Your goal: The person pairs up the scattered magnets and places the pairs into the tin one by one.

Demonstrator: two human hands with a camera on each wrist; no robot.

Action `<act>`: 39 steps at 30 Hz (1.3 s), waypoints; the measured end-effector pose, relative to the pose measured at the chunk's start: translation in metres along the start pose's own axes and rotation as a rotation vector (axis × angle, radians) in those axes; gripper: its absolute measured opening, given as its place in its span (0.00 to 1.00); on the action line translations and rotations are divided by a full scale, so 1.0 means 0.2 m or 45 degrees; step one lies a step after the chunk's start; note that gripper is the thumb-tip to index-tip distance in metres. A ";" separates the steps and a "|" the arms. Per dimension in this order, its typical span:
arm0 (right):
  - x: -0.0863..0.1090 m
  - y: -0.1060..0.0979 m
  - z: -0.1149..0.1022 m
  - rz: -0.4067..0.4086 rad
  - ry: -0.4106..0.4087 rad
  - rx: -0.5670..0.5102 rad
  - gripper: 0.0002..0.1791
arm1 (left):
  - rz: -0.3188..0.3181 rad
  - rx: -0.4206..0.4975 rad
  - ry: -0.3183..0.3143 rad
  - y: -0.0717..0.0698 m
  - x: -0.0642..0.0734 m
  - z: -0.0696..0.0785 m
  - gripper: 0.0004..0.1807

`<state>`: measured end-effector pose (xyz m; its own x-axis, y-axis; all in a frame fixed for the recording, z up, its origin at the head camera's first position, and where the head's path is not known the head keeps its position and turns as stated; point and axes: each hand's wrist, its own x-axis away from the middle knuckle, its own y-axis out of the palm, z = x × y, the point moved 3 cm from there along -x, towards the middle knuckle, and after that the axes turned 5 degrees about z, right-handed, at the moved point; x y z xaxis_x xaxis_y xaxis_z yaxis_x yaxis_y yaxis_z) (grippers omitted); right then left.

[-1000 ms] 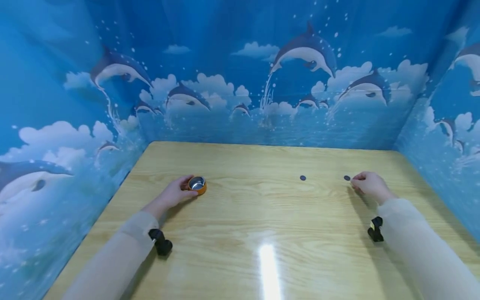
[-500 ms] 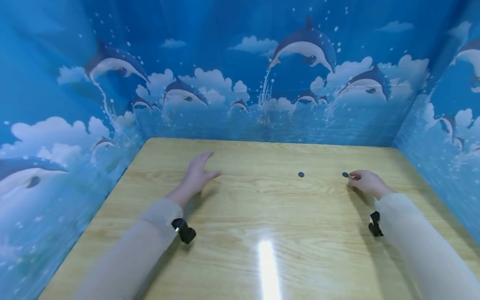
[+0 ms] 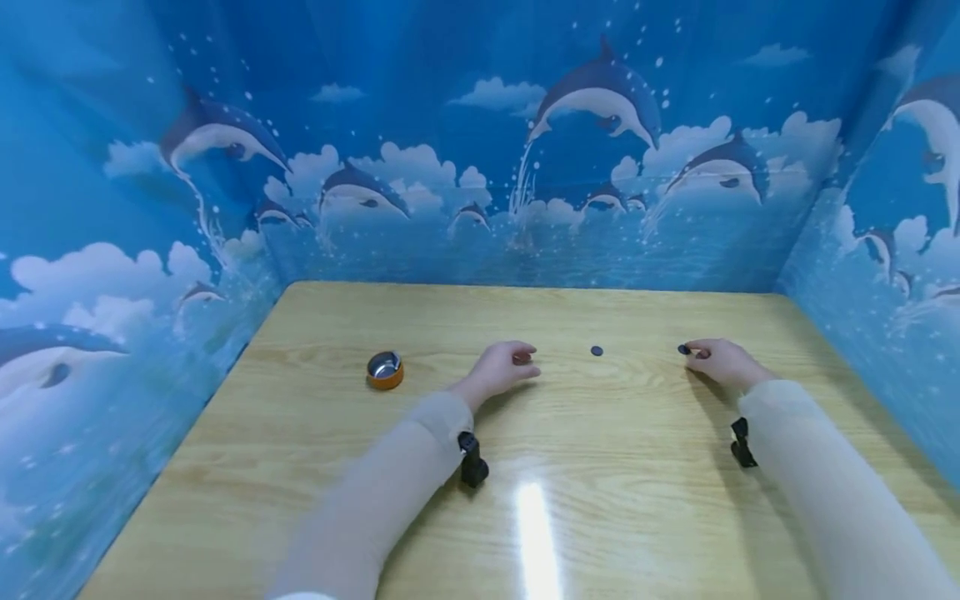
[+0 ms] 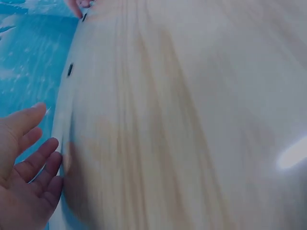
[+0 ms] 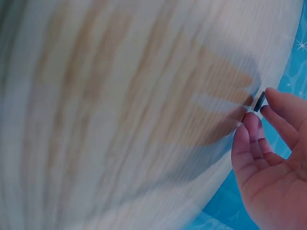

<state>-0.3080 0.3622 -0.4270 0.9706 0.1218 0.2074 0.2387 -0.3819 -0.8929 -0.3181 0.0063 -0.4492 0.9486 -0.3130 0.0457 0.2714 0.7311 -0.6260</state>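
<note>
My left hand (image 3: 498,369) is over the middle of the table, fingers spread a little and nothing held; the left wrist view shows its palm side (image 4: 26,177). A small dark flat disc (image 3: 597,351) lies to its right. My right hand (image 3: 723,364) is at a second dark disc (image 3: 683,349), with fingertips overlapping that disc's right edge. In the right wrist view this disc (image 5: 259,101) appears as a thin dark sliver right at the fingertips, thumb and fingers apart. An orange cup (image 3: 385,370) with a shiny metal inside stands at the left, away from both hands.
The wood-grain table (image 3: 450,467) runs back to a blue dolphin-print curtain (image 3: 480,242), which also closes in both sides. A bright light reflection (image 3: 536,533) lies on the table front. Each sleeve carries a black wrist camera (image 3: 472,460).
My left hand has let go of the orange cup and moved right, towards the middle disc. My right hand stays at its disc, fingertips now overlapping the edge. The view has shifted slightly.
</note>
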 end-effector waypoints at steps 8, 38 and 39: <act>0.00 0.01 -0.02 0.022 0.032 -0.008 0.28 | 0.042 -0.075 -0.034 0.17 -0.10 0.14 0.20; 0.02 0.01 0.02 0.030 -0.009 -0.086 0.28 | 0.124 -0.625 0.066 0.37 -0.22 0.29 0.22; 0.03 0.03 0.03 0.029 -0.005 -0.089 0.29 | 0.125 -0.617 0.052 0.38 -0.22 0.29 0.22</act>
<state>-0.3010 0.3669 -0.4330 0.9758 0.1161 0.1854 0.2180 -0.4477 -0.8672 -0.3295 0.1113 -0.4539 0.9561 -0.2877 -0.0559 0.0654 0.3953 -0.9162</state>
